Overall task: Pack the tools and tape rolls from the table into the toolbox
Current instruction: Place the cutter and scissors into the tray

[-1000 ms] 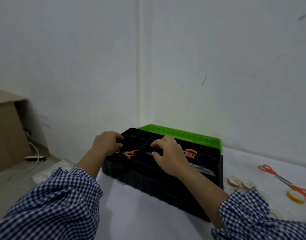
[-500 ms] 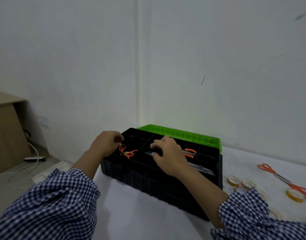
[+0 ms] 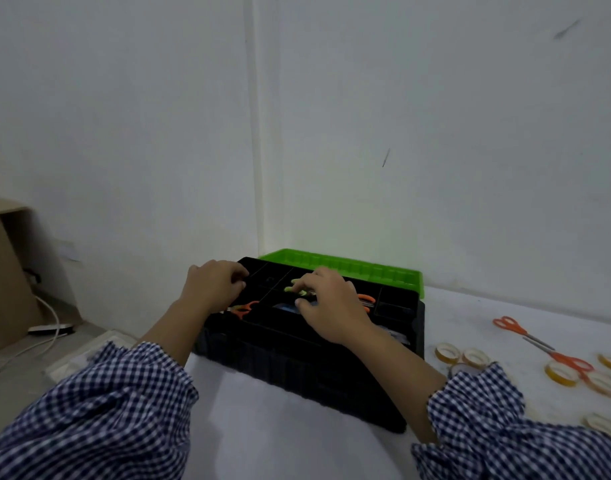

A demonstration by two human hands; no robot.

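Right hand is down in the middle compartments of the black toolbox, fingers curled, and there's something pale green at the fingertips; whether that's a small tool being pinched or just light off the green lid, I cannot tell. Left hand sits at the box's far left corner, fingers bent over the rim, and whether it holds anything is hidden from here. So where do we stand? Some of the packing is done: one pair of orange scissors lies in a left compartment just beside the left hand, a second orange pair peeks out beyond the right hand, and a bluish item lies between them. Plenty left, though! Out on the white worktop, well to the right of the box, the loose scissors wait untouched, with tape rolls scattered around them and two more near the box's right end. I'd call it under halfway, with the lid open and every roll yet to go in
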